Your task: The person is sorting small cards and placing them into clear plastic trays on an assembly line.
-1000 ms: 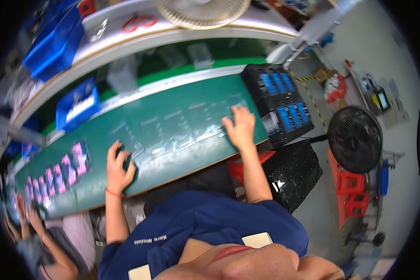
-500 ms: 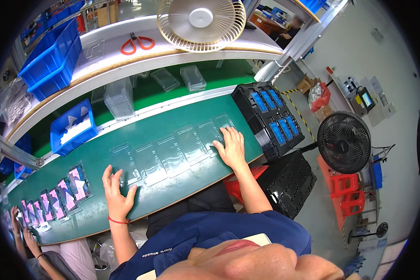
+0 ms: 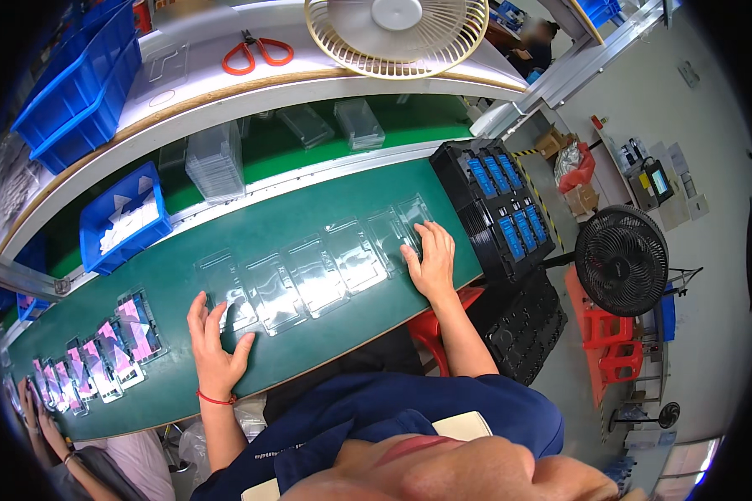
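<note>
Several clear plastic blister trays (image 3: 316, 277) lie in a slanting row on the green worktable. My left hand (image 3: 217, 346) is at the row's left end, fingers and thumb spread, beside the edge of the leftmost tray (image 3: 226, 288). At the other end my right hand (image 3: 432, 260) rests with fingers apart at the rightmost trays (image 3: 413, 213); its fingertips reach their edge. Neither hand grips anything. Whether the fingertips press on the plastic, I cannot tell.
Black trays with blue pieces (image 3: 497, 204) are stacked at the table's right end. A blue bin (image 3: 125, 224) of white pieces and stacked clear trays (image 3: 215, 163) stand behind. Pink-and-dark items (image 3: 117, 351) lie left, near a co-worker's hands (image 3: 46, 417). Red-handled pliers (image 3: 257, 53) lie on the shelf.
The whole view has shifted slightly. Both my hands stay spread at the two ends of the tray row, with little visible movement against the trays.
</note>
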Available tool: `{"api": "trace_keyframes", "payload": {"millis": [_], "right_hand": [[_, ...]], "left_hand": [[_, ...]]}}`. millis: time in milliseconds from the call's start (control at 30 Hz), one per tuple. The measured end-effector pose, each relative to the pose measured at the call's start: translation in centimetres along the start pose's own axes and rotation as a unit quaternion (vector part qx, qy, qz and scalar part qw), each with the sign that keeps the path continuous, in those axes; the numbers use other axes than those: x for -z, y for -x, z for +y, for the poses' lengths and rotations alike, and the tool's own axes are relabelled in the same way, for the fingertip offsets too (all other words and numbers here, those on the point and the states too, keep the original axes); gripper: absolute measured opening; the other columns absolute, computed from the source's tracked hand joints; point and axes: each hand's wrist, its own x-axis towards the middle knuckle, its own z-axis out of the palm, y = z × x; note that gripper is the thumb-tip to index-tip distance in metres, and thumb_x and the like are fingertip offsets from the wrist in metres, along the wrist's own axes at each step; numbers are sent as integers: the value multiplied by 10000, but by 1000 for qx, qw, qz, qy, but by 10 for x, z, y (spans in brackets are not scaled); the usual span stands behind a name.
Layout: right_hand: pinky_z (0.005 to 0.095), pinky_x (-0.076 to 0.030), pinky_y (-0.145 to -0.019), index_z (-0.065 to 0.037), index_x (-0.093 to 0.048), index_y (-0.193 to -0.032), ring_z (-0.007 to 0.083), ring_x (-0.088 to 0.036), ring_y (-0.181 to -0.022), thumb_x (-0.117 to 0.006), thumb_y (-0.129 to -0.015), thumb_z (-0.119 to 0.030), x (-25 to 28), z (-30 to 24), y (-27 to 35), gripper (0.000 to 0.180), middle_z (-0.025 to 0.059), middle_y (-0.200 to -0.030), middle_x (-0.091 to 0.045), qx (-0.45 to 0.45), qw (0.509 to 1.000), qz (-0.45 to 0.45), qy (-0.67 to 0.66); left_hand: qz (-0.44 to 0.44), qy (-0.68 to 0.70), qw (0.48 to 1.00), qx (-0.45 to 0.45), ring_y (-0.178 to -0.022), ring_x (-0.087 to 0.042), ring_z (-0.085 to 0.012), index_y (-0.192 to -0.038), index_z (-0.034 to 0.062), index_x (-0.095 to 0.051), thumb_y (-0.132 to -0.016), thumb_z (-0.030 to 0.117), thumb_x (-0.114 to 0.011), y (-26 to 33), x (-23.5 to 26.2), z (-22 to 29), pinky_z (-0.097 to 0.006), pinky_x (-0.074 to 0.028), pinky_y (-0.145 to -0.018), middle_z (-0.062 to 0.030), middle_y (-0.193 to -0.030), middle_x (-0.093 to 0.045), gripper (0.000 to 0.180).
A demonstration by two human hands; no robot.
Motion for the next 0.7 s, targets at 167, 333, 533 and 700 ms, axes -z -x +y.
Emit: {"api": "trace_keyframes", "payload": {"millis": [167, 333, 533, 700], "right_hand": [[468, -337, -982, 5, -553, -1149, 379, -483, -1138, -653, -828, -321, 0, 2, 1, 469, 215, -1184, -542, -9, 1000, 10, -9], [466, -359, -951, 6, -572, -1120, 375, -519, -1103, -658, -794, -231, -8, -11, -2, 412, 211, -1141, -578, 21, 1000, 11, -19], [478, -444, -845, 40, -619, -1054, 401, -595, -949, -600, -798, -130, 16, -16, 0, 308, 227, -1029, -634, 44, 998, 32, 8], [482, -455, -832, 49, -587, -1074, 409, -582, -953, -573, -900, -236, 15, -8, 4, 334, 228, -1025, -624, -17, 999, 39, 32]], "left_hand": [[23, 4, 1000, 1, -1257, -404, -395, -1174, 5, -557, -736, 249, -723, -5, -1, 2, -463, -392, -996, -224, -1382, -362, 528], [74, -21, 997, 19, -1253, -409, -404, -1148, 12, -570, -696, 241, -771, 6, 14, -2, -488, -394, -1009, -230, -1378, -359, 546], [93, -11, 995, -17, -1226, -427, -388, -1142, 46, -584, -718, 293, -777, 10, 23, 0, -437, -425, -971, -221, -1339, -399, 527], [122, -23, 992, -15, -1211, -438, -380, -1139, 65, -575, -759, 296, -758, 18, 12, -8, -460, -420, -960, -213, -1339, -378, 482]]}}
